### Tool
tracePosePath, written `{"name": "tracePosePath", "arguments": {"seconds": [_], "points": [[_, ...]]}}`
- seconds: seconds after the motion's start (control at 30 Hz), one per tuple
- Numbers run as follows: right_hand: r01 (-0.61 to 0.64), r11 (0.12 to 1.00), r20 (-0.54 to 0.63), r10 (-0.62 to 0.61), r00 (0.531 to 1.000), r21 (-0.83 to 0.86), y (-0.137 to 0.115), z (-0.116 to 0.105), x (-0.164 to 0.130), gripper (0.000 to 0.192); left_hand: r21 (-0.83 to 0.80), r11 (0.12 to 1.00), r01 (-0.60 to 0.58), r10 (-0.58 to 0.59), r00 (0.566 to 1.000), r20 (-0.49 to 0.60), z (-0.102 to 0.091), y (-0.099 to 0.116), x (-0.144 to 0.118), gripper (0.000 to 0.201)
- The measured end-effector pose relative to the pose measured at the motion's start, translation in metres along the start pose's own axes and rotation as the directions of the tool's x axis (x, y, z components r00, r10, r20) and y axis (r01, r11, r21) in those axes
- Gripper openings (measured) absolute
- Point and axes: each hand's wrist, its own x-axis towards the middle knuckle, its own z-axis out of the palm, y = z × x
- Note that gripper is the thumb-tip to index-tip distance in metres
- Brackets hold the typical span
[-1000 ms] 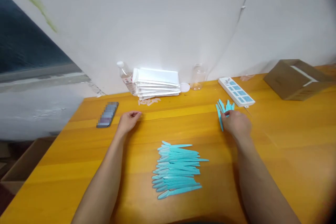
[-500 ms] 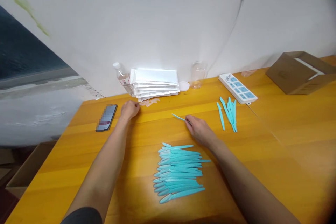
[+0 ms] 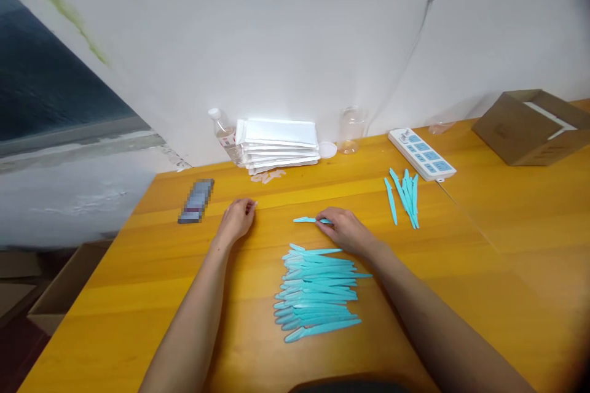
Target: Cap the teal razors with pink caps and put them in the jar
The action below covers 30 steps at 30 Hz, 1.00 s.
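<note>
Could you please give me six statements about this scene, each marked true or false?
1. The right hand holds a turquoise stick. True.
2. The left hand rests on the phone. False: the two are apart.
3. The white packets are stacked near the wall. True.
4. The clear container stands left of the white packets. False: it stands right of them.
5. From left to right, the power strip comes between the clear container and the cardboard box. True.
6. All the other turquoise sticks lie in one pile. False: besides the large pile, a smaller group lies near the power strip.
</note>
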Motion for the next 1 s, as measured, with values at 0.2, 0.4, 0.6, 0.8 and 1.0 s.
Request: {"name": "tracePosePath", "arguments": {"seconds": [0.2, 0.4, 0.6, 0.8, 1.0], "points": [[0.035, 0.999, 0.005, -0.035, 0.999, -0.004, 0.000, 0.003, -0.002, 0.017, -0.120, 0.991, -0.067, 0.079, 0.992, 0.097, -0.004, 0.000, -0.008, 0.023], [0.058, 0.998, 0.015, -0.058, 0.998, 0.007, -0.003, -0.002, -0.002, 0.018, -0.500, 0.864, -0.055, 0.137, 0.982, 0.128, -0.004, 0.036, -0.035, 0.038], [0.081, 0.996, 0.029, -0.082, 0.996, 0.033, -0.004, -0.004, -0.002, 0.017, -0.690, 0.710, 0.141, 0.042, 0.969, 0.242, 0.013, 0.061, -0.060, 0.051], [0.105, 0.994, 0.049, -0.107, 0.993, 0.042, -0.006, -0.001, -0.001, 0.017, -0.735, 0.654, 0.179, 0.051, 0.959, 0.279, 0.024, 0.066, -0.061, 0.050], [0.094, 0.991, 0.092, -0.103, 0.990, 0.095, -0.016, -0.007, -0.003, 0.020, -0.797, 0.562, 0.222, 0.047, 0.953, 0.299, 0.024, 0.083, -0.065, 0.052]]}}
